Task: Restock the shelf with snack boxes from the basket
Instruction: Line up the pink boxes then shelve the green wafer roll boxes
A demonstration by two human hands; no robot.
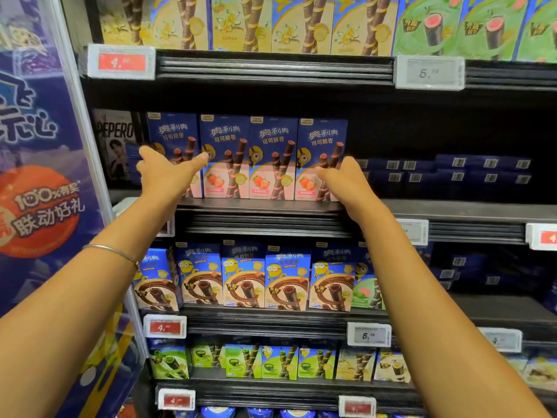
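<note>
A row of several blue and pink strawberry snack boxes [272, 158] stands upright at the front of the middle shelf [452, 210]. My left hand [164, 170] reaches to the leftmost box of the row, fingers around its left side and thumb stretched across the front. My right hand [343, 176] is at the rightmost box [321, 146], fingers against its right side and thumb on its front. No basket is in view.
Dark blue boxes lie flat at the back right of the same shelf [452, 171]. Chocolate boxes [244, 279] fill the shelf below, green ones [271, 362] lower down, yellow ones [241, 22] above. A blue promotional panel [39, 176] bounds the left side.
</note>
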